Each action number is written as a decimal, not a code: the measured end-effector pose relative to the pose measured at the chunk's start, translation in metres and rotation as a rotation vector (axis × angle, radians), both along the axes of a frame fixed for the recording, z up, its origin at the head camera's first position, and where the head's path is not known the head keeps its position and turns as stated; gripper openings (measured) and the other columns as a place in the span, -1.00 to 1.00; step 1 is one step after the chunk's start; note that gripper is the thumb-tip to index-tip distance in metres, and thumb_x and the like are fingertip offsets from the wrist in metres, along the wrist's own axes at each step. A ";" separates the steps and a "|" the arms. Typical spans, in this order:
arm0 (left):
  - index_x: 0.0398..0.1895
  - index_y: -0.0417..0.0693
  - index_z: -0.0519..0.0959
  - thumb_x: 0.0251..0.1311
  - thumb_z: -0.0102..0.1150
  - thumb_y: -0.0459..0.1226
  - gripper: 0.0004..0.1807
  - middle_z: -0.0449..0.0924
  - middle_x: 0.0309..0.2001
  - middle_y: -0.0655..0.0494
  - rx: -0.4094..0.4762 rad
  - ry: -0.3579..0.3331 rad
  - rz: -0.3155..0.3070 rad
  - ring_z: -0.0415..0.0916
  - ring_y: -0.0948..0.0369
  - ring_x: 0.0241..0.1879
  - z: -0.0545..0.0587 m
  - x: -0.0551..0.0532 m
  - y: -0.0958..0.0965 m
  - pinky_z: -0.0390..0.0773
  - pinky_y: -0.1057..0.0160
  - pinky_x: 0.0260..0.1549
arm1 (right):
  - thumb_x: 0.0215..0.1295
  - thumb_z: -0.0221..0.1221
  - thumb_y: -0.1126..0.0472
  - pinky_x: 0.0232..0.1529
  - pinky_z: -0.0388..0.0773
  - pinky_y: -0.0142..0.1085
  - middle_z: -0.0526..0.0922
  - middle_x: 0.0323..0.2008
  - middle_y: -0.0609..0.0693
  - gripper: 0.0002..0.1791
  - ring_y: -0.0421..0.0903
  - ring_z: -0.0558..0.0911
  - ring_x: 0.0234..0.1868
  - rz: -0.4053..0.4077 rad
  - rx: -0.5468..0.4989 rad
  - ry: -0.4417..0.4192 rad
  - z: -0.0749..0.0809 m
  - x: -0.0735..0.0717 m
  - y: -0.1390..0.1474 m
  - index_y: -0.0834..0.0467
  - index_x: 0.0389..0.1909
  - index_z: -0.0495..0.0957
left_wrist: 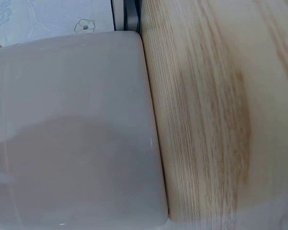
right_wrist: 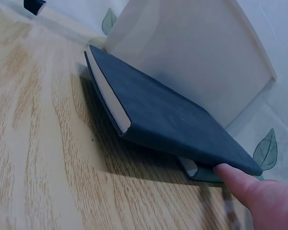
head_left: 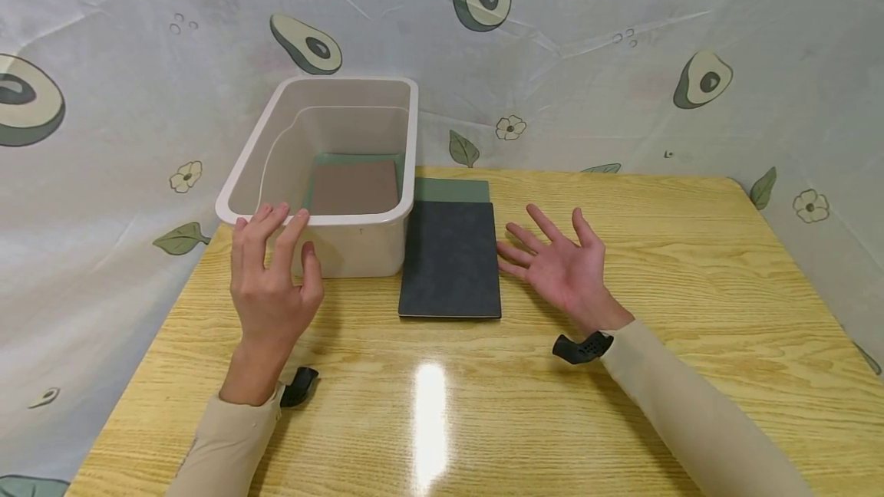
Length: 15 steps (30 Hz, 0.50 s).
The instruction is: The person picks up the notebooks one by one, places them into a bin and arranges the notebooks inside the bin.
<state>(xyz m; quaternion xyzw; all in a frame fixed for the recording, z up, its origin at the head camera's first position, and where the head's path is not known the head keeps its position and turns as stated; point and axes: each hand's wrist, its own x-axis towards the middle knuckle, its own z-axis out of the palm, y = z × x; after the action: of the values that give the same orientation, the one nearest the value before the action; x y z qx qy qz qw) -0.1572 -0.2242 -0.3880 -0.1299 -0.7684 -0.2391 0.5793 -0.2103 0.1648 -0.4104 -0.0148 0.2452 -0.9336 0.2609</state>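
Note:
A dark navy notebook (head_left: 450, 259) lies on a green notebook (head_left: 452, 190), with its near end raised off the table in the right wrist view. My right hand (head_left: 566, 271) is at its right side, palm up and fingers spread. In the right wrist view, one fingertip (right_wrist: 224, 168) is right at the dark cover's edge. My left hand (head_left: 275, 290) is at the near rim of a white plastic bin (head_left: 345, 248), fingers loosely bent and overlapping the rim. Inside the bin, a brown notebook (head_left: 355, 189) lies over a green one (head_left: 359, 159).
The bin stands at the back left of the wooden table (head_left: 552, 413), right beside the notebooks. A cloth (head_left: 587, 60) printed with avocados hangs behind and along the sides. Each wrist carries a black camera mount (head_left: 583, 347).

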 end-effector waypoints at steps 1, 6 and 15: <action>0.10 -0.20 0.72 0.20 0.21 -0.45 -0.62 0.68 0.15 -0.25 0.000 -0.001 0.000 0.58 -0.20 0.29 0.000 0.000 0.000 0.36 -0.20 0.50 | 0.49 -0.03 -0.45 0.72 -0.39 0.19 -0.32 0.78 0.01 -0.11 0.25 -0.34 0.77 0.000 -0.001 0.000 0.000 0.000 0.000 -0.26 0.72 0.00; 0.10 -0.20 0.71 0.20 0.21 -0.44 -0.62 0.67 0.16 -0.25 0.000 -0.008 -0.001 0.58 -0.20 0.29 0.000 0.000 0.000 0.36 -0.20 0.50 | 0.50 -0.04 -0.45 0.72 -0.36 0.18 -0.32 0.78 0.03 -0.11 0.29 -0.33 0.76 -0.007 0.009 0.000 0.002 0.001 0.000 -0.25 0.73 -0.02; 0.10 -0.20 0.71 0.21 0.21 -0.44 -0.62 0.68 0.16 -0.25 -0.002 -0.012 0.007 0.58 -0.20 0.29 0.000 0.001 0.000 0.36 -0.20 0.50 | 0.59 -0.06 -0.29 0.72 -0.27 0.19 -0.26 0.77 0.11 -0.05 0.29 -0.23 0.76 0.013 0.113 -0.016 0.005 -0.001 -0.003 -0.03 0.76 -0.28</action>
<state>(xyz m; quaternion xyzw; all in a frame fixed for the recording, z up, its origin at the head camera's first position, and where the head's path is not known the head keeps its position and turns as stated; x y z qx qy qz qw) -0.1566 -0.2245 -0.3879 -0.1264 -0.7726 -0.2372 0.5751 -0.2109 0.1623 -0.4050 0.0059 0.2952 -0.9166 0.2695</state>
